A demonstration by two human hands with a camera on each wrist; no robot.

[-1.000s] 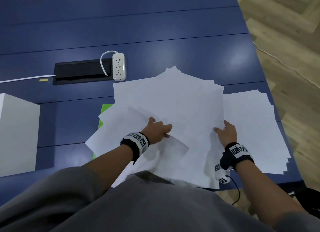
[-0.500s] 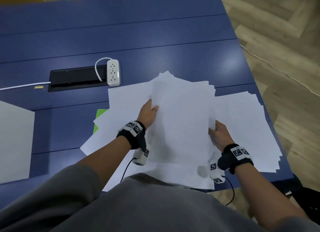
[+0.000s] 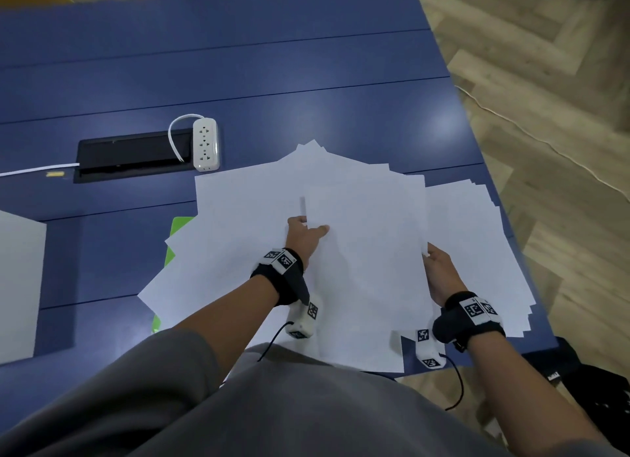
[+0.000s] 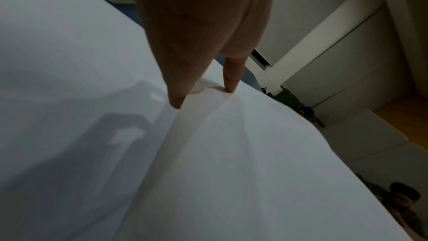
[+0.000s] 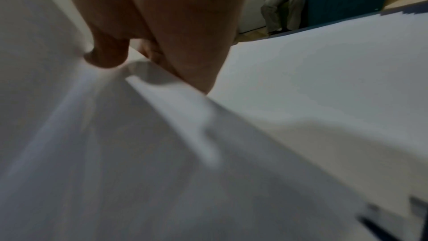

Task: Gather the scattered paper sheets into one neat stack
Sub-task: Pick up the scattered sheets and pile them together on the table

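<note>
White paper sheets cover the near right part of the blue table (image 3: pixel 306 81). I hold a bundle of sheets (image 3: pixel 368 252) by its two long edges, above the others. My left hand (image 3: pixel 308 230) pinches the left edge, thumb on top; the left wrist view shows the left hand (image 4: pixel 201 98) with fingertips (image 4: pixel 229 87) on the paper (image 4: pixel 231 153). On the right edge my right hand (image 3: pixel 433 262) grips, and in the right wrist view the right hand (image 5: pixel 139 65) has its thumb (image 5: pixel 106 58) pressed into the sheet (image 5: pixel 115 153). Loose sheets (image 3: pixel 238 211) fan out to the left, and another fanned pile (image 3: pixel 477 245) lies right.
A green flat item (image 3: pixel 180 224) pokes out from under the left sheets. A white power strip (image 3: pixel 205 144) lies beside a black cable slot (image 3: pixel 133 156) farther back. A white box (image 3: pixel 17 286) stands at the left. The right pile reaches the table's right edge (image 3: pixel 511 238).
One second ago both hands lay on the spread sheets. They have since taken a bundle by its side edges and squared it between them in the middle.
</note>
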